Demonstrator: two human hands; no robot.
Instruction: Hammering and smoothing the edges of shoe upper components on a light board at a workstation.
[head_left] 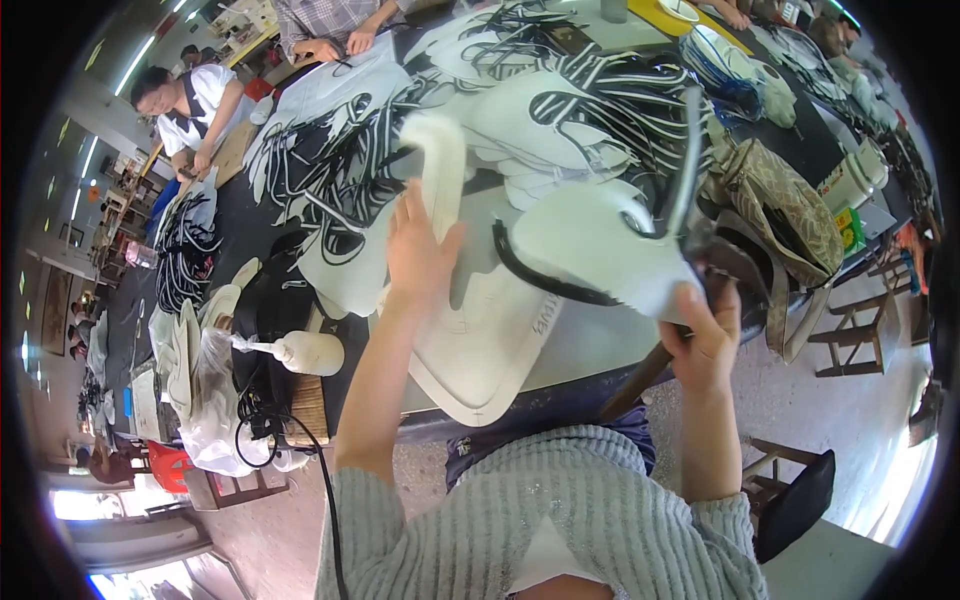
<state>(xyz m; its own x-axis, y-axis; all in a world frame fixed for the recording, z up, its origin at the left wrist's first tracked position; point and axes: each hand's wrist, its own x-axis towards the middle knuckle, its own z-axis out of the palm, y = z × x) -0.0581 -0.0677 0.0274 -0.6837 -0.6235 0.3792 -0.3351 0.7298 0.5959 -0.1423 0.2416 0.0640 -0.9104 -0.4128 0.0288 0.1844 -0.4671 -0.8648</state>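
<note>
My left hand (420, 245) lies with fingers stretched out and thumb apart on a white, curved-edged template board (475, 385), touching its narrow upper arm. In my right hand (706, 335), pinched between thumb and fingers, is a white panel with black-and-white striped trim (590, 240). The panel is raised over the right part of the board and smeared by motion. A brown wooden stick (640, 385) slants down from beside the right hand; whether the fingers also grip it I cannot tell.
Several striped-trim panels (530, 115) lie piled ahead on the black table. Left of my arm is a white squeeze bottle (312, 353), beside a black cable (328, 480). A patterned bag (780, 205) sits at the right edge. Co-workers stand across the table; a stool (800, 490) is behind right.
</note>
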